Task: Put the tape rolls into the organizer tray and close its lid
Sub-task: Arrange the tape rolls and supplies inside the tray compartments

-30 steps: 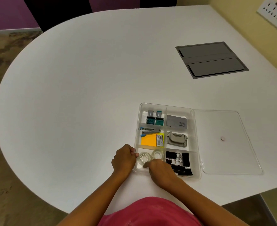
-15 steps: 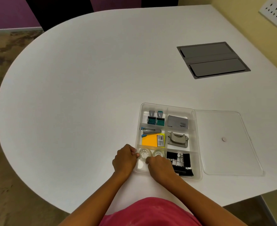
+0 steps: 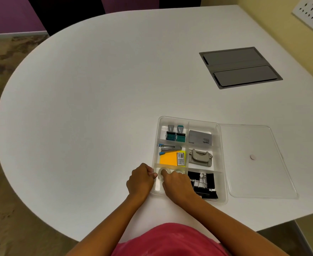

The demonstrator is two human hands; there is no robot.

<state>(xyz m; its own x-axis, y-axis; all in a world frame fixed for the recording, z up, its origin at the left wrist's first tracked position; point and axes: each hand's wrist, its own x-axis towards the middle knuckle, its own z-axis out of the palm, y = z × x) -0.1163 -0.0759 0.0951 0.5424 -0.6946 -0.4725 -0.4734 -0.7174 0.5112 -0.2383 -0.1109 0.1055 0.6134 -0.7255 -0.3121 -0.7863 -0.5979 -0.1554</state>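
While both tape rolls (image 3: 171, 173) look to be sitting in the near-left compartment of the organizer tray (image 3: 218, 157), the lid (image 3: 259, 174) is what matters next: it's lying flat and open on the counter (image 3: 96, 100), touching the tray's right edge, long side running away from the person. So it lies off to the right of both hands, and the right hand (image 3: 177, 183) is clearly the nearer one to swing it over. That hand is curled down into the compartment, fingertips on the left roll, though I honestly can't tell if it's pinching it or just nudging. The left hand (image 3: 141, 180) is loosely fisted against the tray's left wall, seemingly steadying it, holding nothing I can see.
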